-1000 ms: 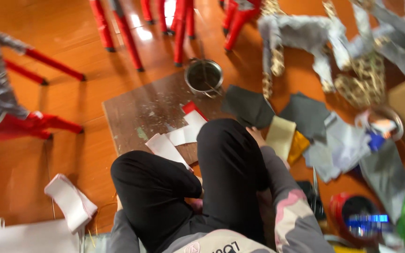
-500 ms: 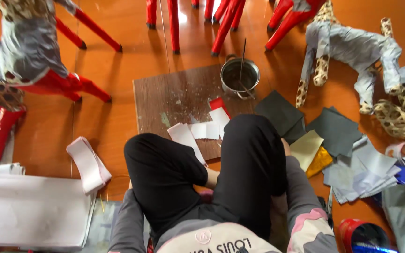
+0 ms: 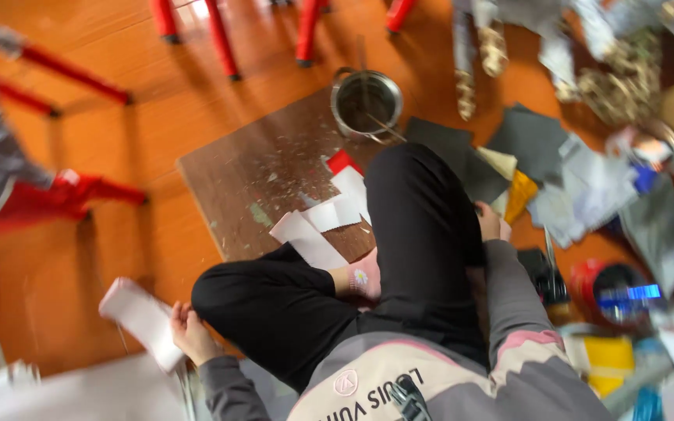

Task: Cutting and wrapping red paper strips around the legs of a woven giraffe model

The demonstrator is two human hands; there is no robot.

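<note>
The left hand (image 3: 189,334) lay low at the left on the orange floor (image 3: 157,117), its fingers pinching a white folded paper strip (image 3: 140,318). The right hand (image 3: 491,224) rested beside the knee at the edge of grey and yellow paper sheets (image 3: 524,168); its fingers were half hidden, so their state could not be told. On the brown board (image 3: 251,175) lay white paper pieces (image 3: 323,222) and one red scrap (image 3: 343,161). A metal pot (image 3: 366,101) stood at the board's far corner, its contents blurred. A red round tin (image 3: 610,288) sat right.
</note>
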